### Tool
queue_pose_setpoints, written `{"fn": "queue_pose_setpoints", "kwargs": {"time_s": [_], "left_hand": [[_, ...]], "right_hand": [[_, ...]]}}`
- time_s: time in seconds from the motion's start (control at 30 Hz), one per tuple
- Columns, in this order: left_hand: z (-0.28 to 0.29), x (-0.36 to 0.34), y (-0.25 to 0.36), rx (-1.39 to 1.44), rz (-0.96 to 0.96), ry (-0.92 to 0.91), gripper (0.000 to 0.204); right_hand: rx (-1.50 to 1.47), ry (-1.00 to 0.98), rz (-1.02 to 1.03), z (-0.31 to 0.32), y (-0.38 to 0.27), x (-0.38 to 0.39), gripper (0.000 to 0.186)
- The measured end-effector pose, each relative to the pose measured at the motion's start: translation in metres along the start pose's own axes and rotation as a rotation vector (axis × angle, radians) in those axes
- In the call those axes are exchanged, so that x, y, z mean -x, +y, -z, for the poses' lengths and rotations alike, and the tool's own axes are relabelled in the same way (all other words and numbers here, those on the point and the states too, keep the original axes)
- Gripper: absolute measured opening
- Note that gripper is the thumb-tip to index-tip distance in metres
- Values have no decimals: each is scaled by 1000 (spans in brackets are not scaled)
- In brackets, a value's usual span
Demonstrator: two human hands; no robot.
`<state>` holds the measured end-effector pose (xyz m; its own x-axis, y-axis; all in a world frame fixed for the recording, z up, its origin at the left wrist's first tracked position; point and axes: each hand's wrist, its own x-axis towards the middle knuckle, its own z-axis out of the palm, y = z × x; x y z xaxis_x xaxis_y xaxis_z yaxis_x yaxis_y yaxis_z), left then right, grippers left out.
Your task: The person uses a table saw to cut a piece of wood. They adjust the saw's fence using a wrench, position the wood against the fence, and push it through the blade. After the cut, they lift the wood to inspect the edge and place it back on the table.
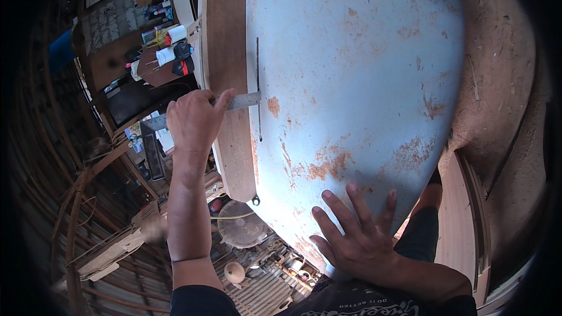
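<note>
My left hand (196, 114) is closed around the metal blade of a try square (243, 101), its thumb pointing along the blade. The blade crosses a long brown wooden board (228, 41), and its tip meets a thin dark line or slot (259, 70) in a pale blue-white panel (374, 70). The square's dark stock (152, 155) sticks out left of my wrist. My right hand (360, 234) rests on the near part of the panel, fingers spread, holding nothing. Brown dust and smears (328, 167) mark the panel.
A dusty brown wooden surface (497, 82) lies beyond the panel's right side. Left of the board, a cluttered stand holds a white container (165, 55) and other items. At lower left are a round fan (243, 225), a conical pale object (234, 272) and wooden framing (111, 254).
</note>
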<state>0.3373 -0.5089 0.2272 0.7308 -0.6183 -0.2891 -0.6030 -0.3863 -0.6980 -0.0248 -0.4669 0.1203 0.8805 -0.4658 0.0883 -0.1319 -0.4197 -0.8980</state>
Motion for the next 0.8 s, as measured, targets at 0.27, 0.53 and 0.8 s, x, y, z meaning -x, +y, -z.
{"fn": "queue_pose_setpoints", "kwargs": {"time_s": [0.27, 0.53, 0.8], "left_hand": [[3, 0, 5, -2, 54, -51, 57], [3, 1, 6, -4, 58, -59, 57], [-18, 87, 9, 386, 142, 34, 61]], "right_hand": [[-10, -1, -3, 1, 0, 0, 50], [7, 26, -16, 2, -1, 1, 49], [75, 19, -6, 12, -6, -7, 54]]}}
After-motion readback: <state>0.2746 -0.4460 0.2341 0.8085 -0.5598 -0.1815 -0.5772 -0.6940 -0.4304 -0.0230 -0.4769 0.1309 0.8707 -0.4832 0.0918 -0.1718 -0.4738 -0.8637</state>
